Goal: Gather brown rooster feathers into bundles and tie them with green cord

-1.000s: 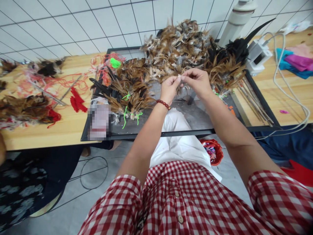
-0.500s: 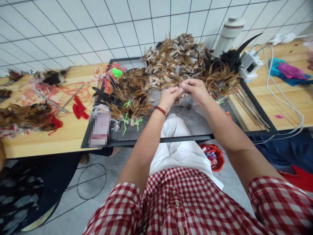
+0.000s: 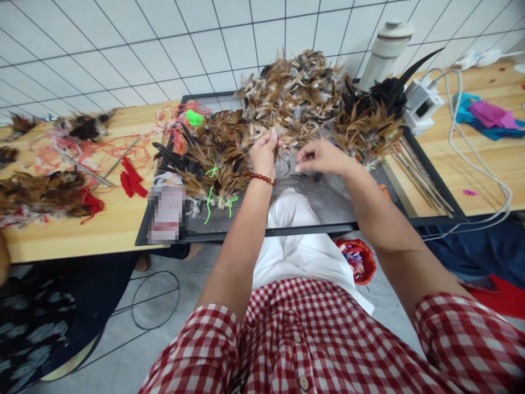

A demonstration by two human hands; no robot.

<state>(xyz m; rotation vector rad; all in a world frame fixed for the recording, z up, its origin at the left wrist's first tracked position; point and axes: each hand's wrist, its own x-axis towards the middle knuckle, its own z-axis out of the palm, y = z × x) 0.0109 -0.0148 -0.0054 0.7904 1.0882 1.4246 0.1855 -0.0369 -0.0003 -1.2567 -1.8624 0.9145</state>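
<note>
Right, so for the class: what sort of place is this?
Probably a small craft workshop: there is a large heap of brown feathers, some feather bundles with bright green ties, and red thread on a wooden worktable.

On the tray [image 3: 311,230], a feather heap [image 3: 293,98] lies at twelve o'clock, feather bundles [image 3: 223,156] at nine, sticks [image 3: 424,178] at three.

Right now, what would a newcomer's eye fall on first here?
Probably the heap of brown feathers at the back of the black-framed panel, near the tiled wall. The bright green bundle at the panel's back left and the checked shirt low in the view would likely follow. The left hand and right hand are apart, in front of the heap.
</note>
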